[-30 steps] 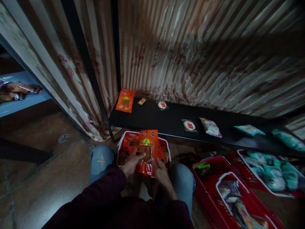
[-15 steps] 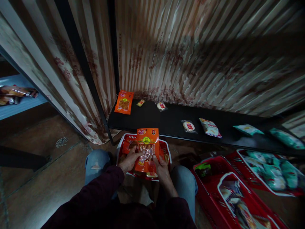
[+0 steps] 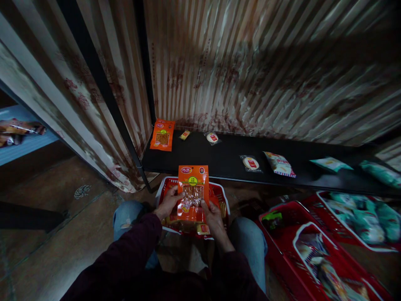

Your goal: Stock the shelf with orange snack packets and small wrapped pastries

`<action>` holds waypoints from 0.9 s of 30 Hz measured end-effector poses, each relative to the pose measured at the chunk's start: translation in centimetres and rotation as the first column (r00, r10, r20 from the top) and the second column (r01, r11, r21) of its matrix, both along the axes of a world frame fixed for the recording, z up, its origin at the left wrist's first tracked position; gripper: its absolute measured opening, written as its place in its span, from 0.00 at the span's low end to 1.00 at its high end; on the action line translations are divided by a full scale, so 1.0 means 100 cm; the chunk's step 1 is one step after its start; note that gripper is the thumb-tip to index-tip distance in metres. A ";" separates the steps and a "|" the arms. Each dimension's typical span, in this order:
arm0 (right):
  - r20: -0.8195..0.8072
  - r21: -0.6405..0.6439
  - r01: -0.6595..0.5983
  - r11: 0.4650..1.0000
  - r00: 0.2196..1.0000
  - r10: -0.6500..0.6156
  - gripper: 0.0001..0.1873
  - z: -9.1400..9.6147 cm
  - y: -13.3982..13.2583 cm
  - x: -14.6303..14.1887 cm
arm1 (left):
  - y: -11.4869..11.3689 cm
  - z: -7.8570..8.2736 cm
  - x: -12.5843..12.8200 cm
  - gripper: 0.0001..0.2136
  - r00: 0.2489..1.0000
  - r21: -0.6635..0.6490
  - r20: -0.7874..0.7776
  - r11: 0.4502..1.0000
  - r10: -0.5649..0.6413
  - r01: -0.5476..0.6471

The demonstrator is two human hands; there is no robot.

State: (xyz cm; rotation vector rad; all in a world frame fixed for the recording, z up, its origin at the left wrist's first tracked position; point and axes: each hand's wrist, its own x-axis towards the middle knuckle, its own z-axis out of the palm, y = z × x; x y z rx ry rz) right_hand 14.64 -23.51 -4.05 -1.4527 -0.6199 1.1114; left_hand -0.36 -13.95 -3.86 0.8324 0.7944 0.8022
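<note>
At six o'clock, over basket (image 3: 225,196), I see pack (image 3: 192,193), left hand (image 3: 169,202) fingers clamped at its eight, right hand (image 3: 214,219) fingers clamped at its four, shelf (image 3: 200,154) just beyond.

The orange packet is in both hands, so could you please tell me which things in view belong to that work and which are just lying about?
Likely in use:
held orange packet
left hand
right hand
red basket below

Seemingly just lying on the black shelf:
small yellow packet
two round white snacks
teal packets
</note>
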 end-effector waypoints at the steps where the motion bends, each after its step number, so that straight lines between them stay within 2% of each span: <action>1: -0.013 0.003 0.001 1.000 1.000 -0.001 0.25 -0.001 0.001 -0.001 | 0.001 0.000 0.000 0.16 1.000 0.014 -0.005 1.000 0.017 -0.017; 8: -0.119 0.020 -0.024 1.000 0.993 0.026 0.25 0.008 0.010 -0.006 | 0.011 0.003 0.000 0.14 0.998 0.054 -0.023 0.997 0.056 -0.055; 16: -0.062 0.032 -0.044 0.999 0.997 0.046 0.28 0.014 0.019 -0.008 | 0.025 0.005 0.000 0.11 0.995 0.088 -0.069 0.994 0.067 -0.061; 20: -0.056 0.008 -0.041 0.999 0.998 0.042 0.29 0.017 0.023 -0.008 | 0.029 0.003 0.000 0.11 0.997 0.056 -0.051 0.997 0.053 -0.050; 27: -0.047 0.004 0.017 1.000 0.999 -0.016 0.27 0.015 0.035 -0.005 | 0.037 -0.003 0.003 0.09 0.993 0.042 -0.052 0.994 0.102 -0.099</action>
